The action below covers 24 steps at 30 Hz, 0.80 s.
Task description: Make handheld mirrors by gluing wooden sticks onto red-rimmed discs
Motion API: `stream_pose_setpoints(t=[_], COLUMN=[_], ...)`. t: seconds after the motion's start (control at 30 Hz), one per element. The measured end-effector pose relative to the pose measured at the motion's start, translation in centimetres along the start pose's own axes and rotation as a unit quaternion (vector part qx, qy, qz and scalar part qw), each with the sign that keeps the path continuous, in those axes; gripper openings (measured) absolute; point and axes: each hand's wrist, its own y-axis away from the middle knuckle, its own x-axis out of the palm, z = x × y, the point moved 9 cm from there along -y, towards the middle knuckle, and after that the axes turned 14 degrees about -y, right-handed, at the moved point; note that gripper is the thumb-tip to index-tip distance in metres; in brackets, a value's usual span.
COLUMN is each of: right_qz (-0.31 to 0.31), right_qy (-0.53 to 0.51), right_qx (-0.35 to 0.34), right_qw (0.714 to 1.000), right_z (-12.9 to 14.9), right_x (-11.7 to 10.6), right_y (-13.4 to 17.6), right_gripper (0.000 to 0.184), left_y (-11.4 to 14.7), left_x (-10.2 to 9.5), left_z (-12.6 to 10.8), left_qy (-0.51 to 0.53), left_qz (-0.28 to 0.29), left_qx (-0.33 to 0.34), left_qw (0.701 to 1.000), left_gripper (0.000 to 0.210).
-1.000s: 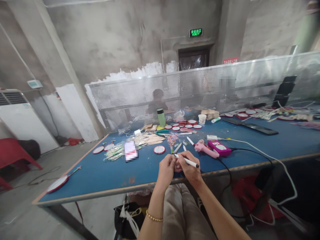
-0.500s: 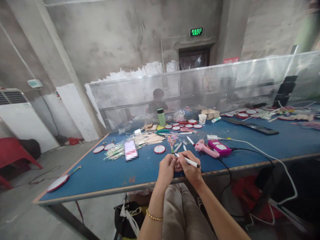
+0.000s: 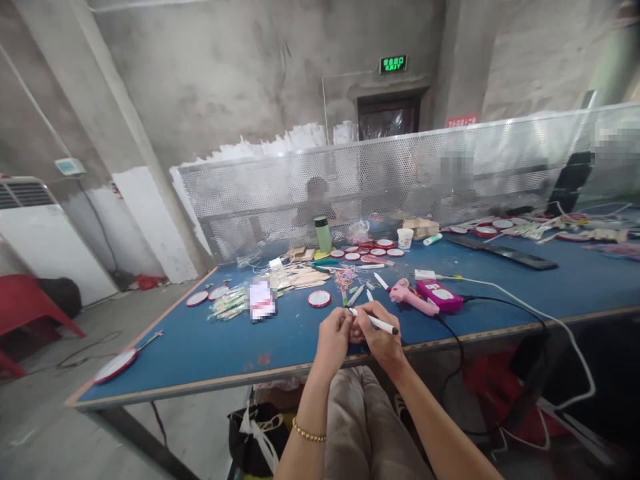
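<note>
Stick (image 3: 345, 298) in the left hand (image 3: 334, 332) has its lower end hidden.

The lit green sign (image 3: 393, 64) above the doorway (image 3: 389, 119) reads "EXIT" beneath the Chinese characters "安全出口". The red sign (image 3: 463, 121) farther right bears pale characters, too small to read.

A blue table (image 3: 200, 357) bears a cup (image 3: 405, 239) and glue gun (image 3: 415, 300)

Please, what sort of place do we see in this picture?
Probably a small craft workshop: a blue worktable holds a pink glue gun and several red-rimmed discs, and a green exit sign hangs behind.
</note>
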Motion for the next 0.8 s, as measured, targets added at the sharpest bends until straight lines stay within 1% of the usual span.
stream_pose_setpoints(t=[0.2, 0.43, 0.63, 0.8], right_qz=[-0.009, 0.008, -0.011, -0.003], right_qy=[0.0, -0.013, -0.004, -0.005], right_qx=[0.004, 0.008, 0.001, -0.003], right_qw=[1.0, 1.0, 1.0, 1.0], right_z=[0.04, -0.39, 0.03, 0.1], right_x=[-0.12, 0.21, -0.18, 0.01], right_y=[0.05, 0.11, 0.09, 0.05], right_gripper=[0.022, 0.021, 0.022, 0.022], left_y=[0.27, 0.11, 0.16, 0.22], left_x=[-0.17, -0.23, -0.08, -0.3], left_z=[-0.78, -0.43, -0.37, -0.72], left_qy=[-0.006, -0.009, 0.001, -0.018], left_qz=[-0.003, -0.011, -0.003, -0.014], left_qx=[0.005, 0.012, 0.001, 0.014], left_qw=[1.0, 1.0, 1.0, 1.0], left_gripper=[0.03, 0.03, 0.027, 0.026])
